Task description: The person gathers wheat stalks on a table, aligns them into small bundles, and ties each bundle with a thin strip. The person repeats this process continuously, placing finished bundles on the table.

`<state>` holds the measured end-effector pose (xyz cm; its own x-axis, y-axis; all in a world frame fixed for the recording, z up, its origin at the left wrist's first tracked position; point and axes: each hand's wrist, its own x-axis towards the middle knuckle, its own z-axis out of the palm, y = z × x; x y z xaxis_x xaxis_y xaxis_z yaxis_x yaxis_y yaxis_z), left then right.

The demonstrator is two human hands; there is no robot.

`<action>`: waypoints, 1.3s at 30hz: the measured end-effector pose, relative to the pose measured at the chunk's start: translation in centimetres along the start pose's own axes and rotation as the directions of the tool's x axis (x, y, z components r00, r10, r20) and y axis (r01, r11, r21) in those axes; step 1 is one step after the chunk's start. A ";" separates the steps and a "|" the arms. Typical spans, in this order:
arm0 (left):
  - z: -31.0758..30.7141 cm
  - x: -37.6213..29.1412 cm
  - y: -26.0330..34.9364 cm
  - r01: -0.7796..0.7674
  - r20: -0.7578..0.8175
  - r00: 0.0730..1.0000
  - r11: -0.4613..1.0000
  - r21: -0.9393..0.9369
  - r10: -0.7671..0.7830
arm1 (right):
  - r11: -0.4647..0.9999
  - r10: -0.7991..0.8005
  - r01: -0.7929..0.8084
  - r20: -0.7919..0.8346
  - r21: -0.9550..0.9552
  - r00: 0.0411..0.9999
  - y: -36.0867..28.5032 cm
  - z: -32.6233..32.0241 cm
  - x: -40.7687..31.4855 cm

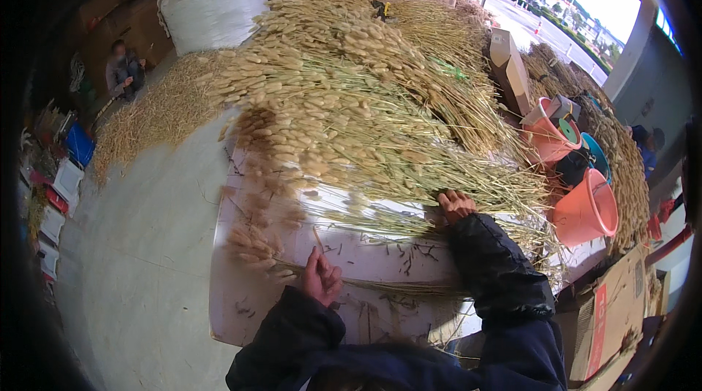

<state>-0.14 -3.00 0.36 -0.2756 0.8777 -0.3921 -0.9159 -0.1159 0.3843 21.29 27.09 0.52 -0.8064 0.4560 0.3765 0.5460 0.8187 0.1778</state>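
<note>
My left hand (322,278) is closed around a small bunch of dried bunny-tail grass (253,246), its fluffy heads to the left and its thin stems (395,286) running right. A short brown stalk (317,238) rises by the thumb; whether it is pinched there I cannot tell. Farther right, my right hand (456,205) curls its fingers over green-yellow grass stems (406,221) at the near side of a big heap of the same grass (351,117). Its fingertips are partly hidden among the stems. Under both hands is a pale tabletop (263,303).
Dark plant scraps (408,259) litter the table. Pink buckets (586,209) stand at its right, with a cardboard box (617,309) below. Loose straw (159,111) covers the floor beyond, near a white sack (216,7) and a seated person (125,70). Another person (647,147) is far right.
</note>
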 end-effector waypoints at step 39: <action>0.3 0.1 0.0 0.024 -0.070 0.997 0.998 -0.066 -0.029 | 0.973 0.220 -0.225 0.429 -0.040 0.876 -2.3 -2.5 4.1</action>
<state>-0.09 -2.79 0.58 -0.2690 0.8459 -0.4605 -0.9395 -0.1252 0.3189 17.28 26.18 3.91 -0.6834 0.7297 -0.0214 0.7224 0.6802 0.1246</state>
